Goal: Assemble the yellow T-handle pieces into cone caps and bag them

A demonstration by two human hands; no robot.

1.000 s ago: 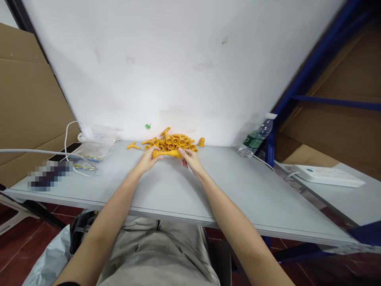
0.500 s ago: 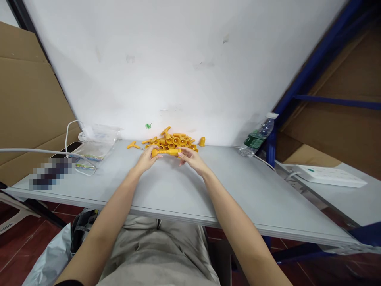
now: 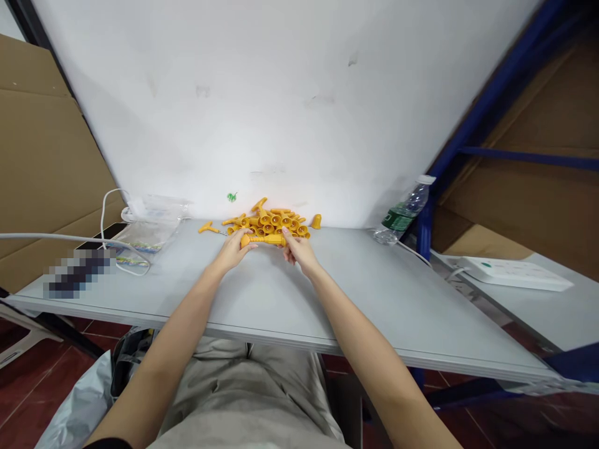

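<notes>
A row of stacked orange plastic pieces (image 3: 263, 239) lies sideways between my two hands, just in front of a pile of the same orange pieces (image 3: 271, 221) at the back of the grey table (image 3: 374, 299). My left hand (image 3: 233, 249) is closed on the row's left end. My right hand (image 3: 297, 249) pinches its right end. One loose orange cap (image 3: 317, 221) stands right of the pile, and a T-shaped orange piece (image 3: 204, 228) lies to its left.
A clear plastic bag (image 3: 152, 227) and white cables (image 3: 110, 246) lie at the back left by a dark phone (image 3: 100, 238). A water bottle (image 3: 402, 213) leans at the back right. A white power strip (image 3: 515, 274) lies on the neighbouring surface. Cardboard stands on both sides.
Both hands keep hold of the orange row and have barely shifted. The right hand's fingers have closed in on the row's right end.
</notes>
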